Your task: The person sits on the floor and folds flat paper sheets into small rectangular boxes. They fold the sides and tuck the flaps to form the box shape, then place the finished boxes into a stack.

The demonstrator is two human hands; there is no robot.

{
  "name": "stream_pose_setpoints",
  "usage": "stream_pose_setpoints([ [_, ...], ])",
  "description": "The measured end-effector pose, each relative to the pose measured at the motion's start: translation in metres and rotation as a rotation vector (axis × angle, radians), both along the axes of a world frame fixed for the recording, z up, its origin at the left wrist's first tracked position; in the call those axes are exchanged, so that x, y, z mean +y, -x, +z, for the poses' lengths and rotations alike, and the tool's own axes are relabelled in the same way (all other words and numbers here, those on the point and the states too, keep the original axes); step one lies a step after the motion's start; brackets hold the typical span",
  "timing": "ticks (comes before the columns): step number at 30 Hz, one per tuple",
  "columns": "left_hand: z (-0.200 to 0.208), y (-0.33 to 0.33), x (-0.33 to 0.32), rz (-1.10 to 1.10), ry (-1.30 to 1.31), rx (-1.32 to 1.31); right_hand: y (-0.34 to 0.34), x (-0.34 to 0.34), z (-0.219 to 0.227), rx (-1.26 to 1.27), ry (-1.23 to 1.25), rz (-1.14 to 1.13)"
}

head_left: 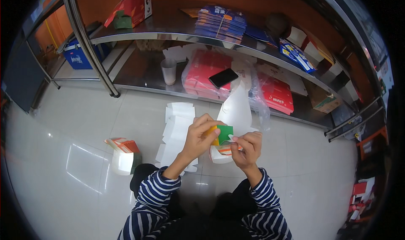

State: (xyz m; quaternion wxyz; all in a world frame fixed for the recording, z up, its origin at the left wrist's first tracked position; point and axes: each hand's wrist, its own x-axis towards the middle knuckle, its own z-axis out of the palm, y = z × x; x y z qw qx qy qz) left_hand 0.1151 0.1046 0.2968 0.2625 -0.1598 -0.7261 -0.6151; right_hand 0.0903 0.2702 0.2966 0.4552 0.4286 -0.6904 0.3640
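In front of me is a partly folded cardboard box [225, 133] with green and yellow outer faces. Its tall white panel rises behind my fingers, and an orange-and-white part shows below. My left hand [198, 137] is closed on the yellow and green side, thumb in front and fingers over the top. With thumb and forefinger, my right hand [248, 148] pinches a small white flap at the green face's right edge. Flat white carton blanks [179, 122] lie on the floor beside my left hand. Farther left sits an orange, green and white folded box [122, 162].
Ahead stands a two-level metal shelf [147, 34]. Its lower level holds red flat cartons [209, 67], a black phone [223, 77] and a plastic cup [169, 72]. Above are a tied blue carton stack [220, 24] and a red box [133, 8]. A blue cooler [80, 55] stands left.
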Motion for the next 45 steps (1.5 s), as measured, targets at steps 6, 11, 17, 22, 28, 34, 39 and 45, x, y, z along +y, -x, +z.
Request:
stream_pose_setpoints([
  [6, 0.002, -0.001, -0.004, -0.049, 0.146, 0.058, 0.002, 0.002, 0.003, 0.001, -0.052, 0.035],
  [11, 0.001, 0.000, -0.008, -0.039, 0.201, 0.034, 0.006, 0.003, 0.003, -0.056, -0.102, 0.069],
  [17, -0.006, 0.005, -0.004, 0.066, 0.230, 0.086, 0.010, 0.005, 0.002, -0.082, -0.111, 0.078],
  [22, -0.004, 0.004, -0.006, 0.069, 0.279, 0.066, 0.008, 0.001, 0.005, -0.031, -0.018, 0.050],
  [28, -0.002, 0.005, -0.004, 0.018, 0.293, 0.106, 0.005, 0.001, 0.004, -0.259, 0.006, 0.060],
  [34, 0.007, 0.000, -0.006, -0.017, 0.540, 0.248, 0.020, 0.011, -0.004, -0.821, 0.007, 0.512],
  [39, 0.011, 0.010, -0.014, 0.041, 0.443, 0.189, 0.016, 0.009, 0.002, -0.446, -0.158, 0.266],
  [45, -0.009, 0.017, -0.042, 0.054, -0.225, -0.245, 0.018, 0.016, 0.007, -0.327, -0.014, -0.037],
])
